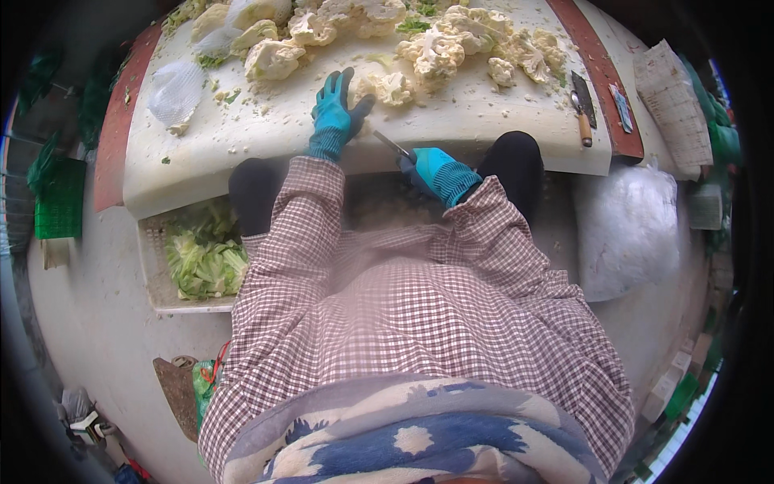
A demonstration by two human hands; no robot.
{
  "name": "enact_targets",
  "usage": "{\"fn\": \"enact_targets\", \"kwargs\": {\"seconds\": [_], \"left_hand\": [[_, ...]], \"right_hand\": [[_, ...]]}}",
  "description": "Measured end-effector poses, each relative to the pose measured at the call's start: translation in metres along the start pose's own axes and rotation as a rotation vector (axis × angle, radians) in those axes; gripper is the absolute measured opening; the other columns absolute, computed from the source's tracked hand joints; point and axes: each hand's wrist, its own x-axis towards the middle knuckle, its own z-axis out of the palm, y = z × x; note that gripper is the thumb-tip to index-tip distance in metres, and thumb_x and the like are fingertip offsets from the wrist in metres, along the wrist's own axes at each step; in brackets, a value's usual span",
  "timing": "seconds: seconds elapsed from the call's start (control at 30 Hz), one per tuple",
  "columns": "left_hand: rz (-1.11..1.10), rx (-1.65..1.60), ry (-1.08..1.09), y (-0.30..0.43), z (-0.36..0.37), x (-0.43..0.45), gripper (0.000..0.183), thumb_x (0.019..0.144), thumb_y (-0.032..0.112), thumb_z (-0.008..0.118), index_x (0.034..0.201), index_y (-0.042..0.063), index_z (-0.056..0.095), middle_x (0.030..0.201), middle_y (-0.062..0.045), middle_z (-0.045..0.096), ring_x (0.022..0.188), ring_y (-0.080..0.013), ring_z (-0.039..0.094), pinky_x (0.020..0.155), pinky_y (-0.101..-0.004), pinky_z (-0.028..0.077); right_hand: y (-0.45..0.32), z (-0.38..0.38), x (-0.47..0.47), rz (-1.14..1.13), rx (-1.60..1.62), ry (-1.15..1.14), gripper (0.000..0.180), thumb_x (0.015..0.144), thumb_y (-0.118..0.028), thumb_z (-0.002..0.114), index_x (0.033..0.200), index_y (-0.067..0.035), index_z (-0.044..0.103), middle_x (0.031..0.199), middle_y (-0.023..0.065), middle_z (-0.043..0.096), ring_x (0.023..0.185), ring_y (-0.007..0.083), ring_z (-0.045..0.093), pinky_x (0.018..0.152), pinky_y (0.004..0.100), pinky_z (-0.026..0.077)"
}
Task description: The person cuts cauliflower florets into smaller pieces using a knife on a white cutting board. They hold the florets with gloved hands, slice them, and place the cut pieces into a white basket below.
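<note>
My left hand (340, 112), in a blue and grey glove, rests with its fingers spread on the white table (254, 136), close to a small cauliflower piece (393, 89). My right hand (430, 170), gloved alike, is closed around a knife (392, 143) at the table's near edge; the blade points up and left, and the handle is hidden in the glove. Beyond both hands lie several cauliflower heads and florets, among them one (273, 59) on the left and a cluster (432, 53) on the right.
White foam netting (175, 94) lies on the table's left. A second knife with a wooden handle (585, 130) and a spoon-like tool are at the right, near a small packet (621, 109). Below stand a crate (148, 266) of green leaves (208, 266) and a filled clear plastic bag (629, 230).
</note>
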Motion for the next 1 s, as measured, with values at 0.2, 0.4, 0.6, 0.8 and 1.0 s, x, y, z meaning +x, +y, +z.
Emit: {"fn": "enact_targets", "kwargs": {"seconds": [0.2, 0.4, 0.6, 0.8, 1.0], "left_hand": [[0.037, -0.056, -0.227, 0.014, -0.004, 0.007, 0.047, 0.079, 0.041, 0.068, 0.119, 0.019, 0.059, 0.127, -0.005, 0.057, 0.12, -0.0285, 0.05, 0.1, -0.0437, 0.039], [-0.238, -0.507, -0.301, 0.027, -0.016, -0.029, 0.027, 0.08, 0.011, 0.07, 0.107, 0.008, 0.065, 0.11, -0.008, 0.063, 0.093, -0.018, 0.06, 0.08, -0.0284, 0.05], [0.092, -0.288, -0.213, 0.018, 0.034, 0.044, 0.047, 0.081, 0.013, 0.067, 0.126, 0.013, 0.055, 0.12, -0.012, 0.059, 0.102, -0.024, 0.061, 0.089, -0.0354, 0.049], [-0.153, -0.179, -0.32, 0.039, 0.046, 0.019, 0.055, 0.071, 0.028, 0.078, 0.121, 0.016, 0.057, 0.1, -0.01, 0.067, 0.09, -0.0234, 0.064, 0.081, -0.0345, 0.051], [-0.384, -0.122, -0.04, 0.057, 0.005, -0.025, 0.05, 0.07, 0.023, 0.08, 0.113, 0.008, 0.061, 0.091, -0.01, 0.068, 0.082, -0.0211, 0.066, 0.074, -0.033, 0.052]], "right_hand": [[0.037, -0.017, 0.0, 0.129, 0.365, 0.285, 0.043, 0.097, -0.04, 0.047, 0.101, 0.001, 0.059, 0.075, 0.0124, 0.064, 0.057, 0.0196, 0.063, 0.052, 0.0339, 0.05], [0.064, -0.005, 0.034, 0.025, 0.281, 0.52, 0.04, 0.095, -0.04, 0.049, 0.096, -0.001, 0.058, 0.069, 0.0118, 0.062, 0.054, 0.0199, 0.061, 0.053, 0.0351, 0.049], [0.078, 0.009, 0.06, -0.014, 0.262, 0.645, 0.038, 0.096, -0.04, 0.047, 0.099, -0.003, 0.058, 0.066, 0.0099, 0.061, 0.057, 0.0187, 0.059, 0.056, 0.0342, 0.05], [0.069, 0.015, 0.066, -0.051, 0.376, 0.64, 0.039, 0.096, -0.041, 0.045, 0.105, -0.004, 0.058, 0.072, 0.0102, 0.061, 0.062, 0.0181, 0.06, 0.06, 0.0338, 0.05], [0.018, 0.007, 0.026, -0.063, -0.07, 0.614, 0.03, 0.096, -0.035, 0.044, 0.106, -0.009, 0.056, 0.081, 0.0161, 0.067, 0.074, 0.0331, 0.066, 0.066, 0.0447, 0.052]]}}
